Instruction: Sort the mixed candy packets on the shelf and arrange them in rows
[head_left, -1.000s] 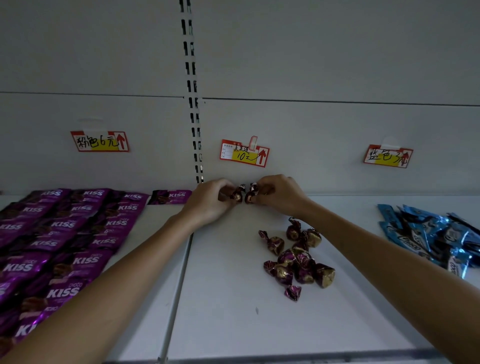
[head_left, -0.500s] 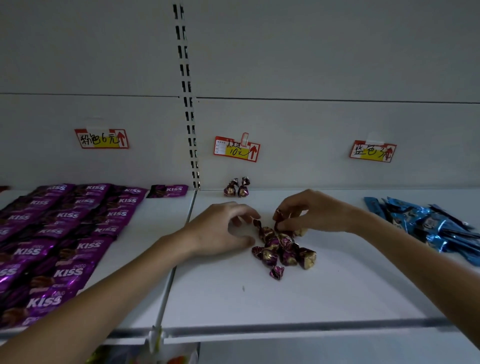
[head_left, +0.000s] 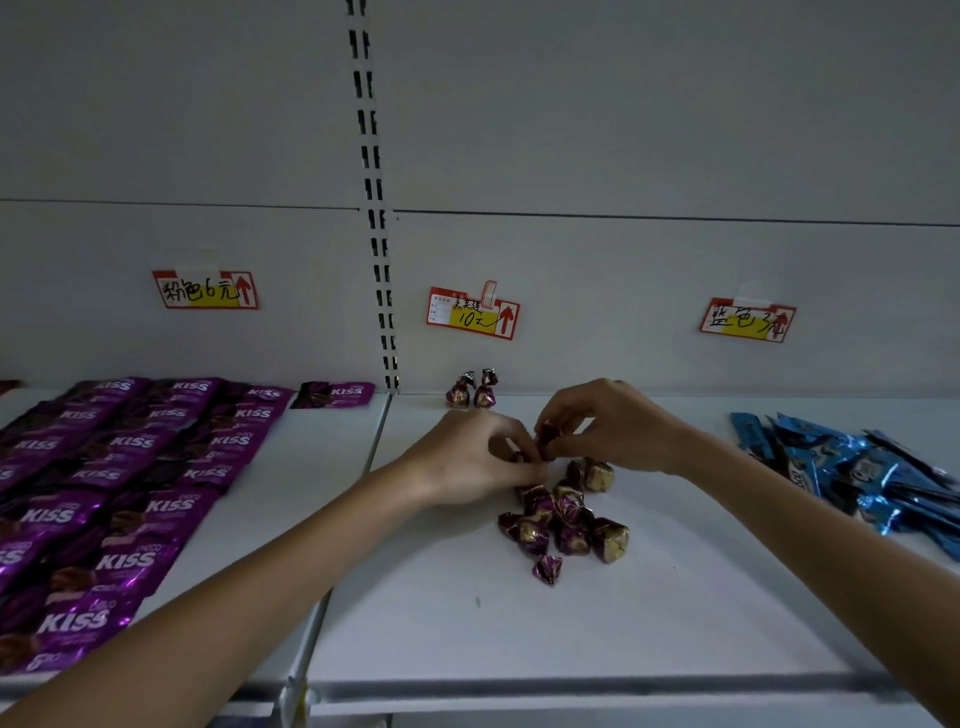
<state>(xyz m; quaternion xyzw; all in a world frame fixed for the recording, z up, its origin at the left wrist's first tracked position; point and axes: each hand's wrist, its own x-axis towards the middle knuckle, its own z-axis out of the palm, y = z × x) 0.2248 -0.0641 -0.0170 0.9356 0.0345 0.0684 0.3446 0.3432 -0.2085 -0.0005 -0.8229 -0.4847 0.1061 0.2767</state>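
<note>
While flat purple foil KISS packets (head_left: 130, 467) already lie in overlapping rows at the left of the white metal shelf (head_left: 467, 623), the middle section is judged barely begun. Left hand (head_left: 467, 457), fingers curled, appears to pinch a candy (head_left: 517, 457). Two upright purple-and-gold candies (head_left: 472, 392) stand touching at the far wall. Loose heap of purple-and-gold twist-wrapped candies (head_left: 566, 519) sits nearer. Right hand (head_left: 608, 431) pinches a second candy (head_left: 545, 436) at the heap's far edge. Blue foil packets (head_left: 857, 478) lie unsorted at right. Recommendation: lift each piece clear, set it twist-up just beside the pair, and keep the line parallel to the wall.
</note>
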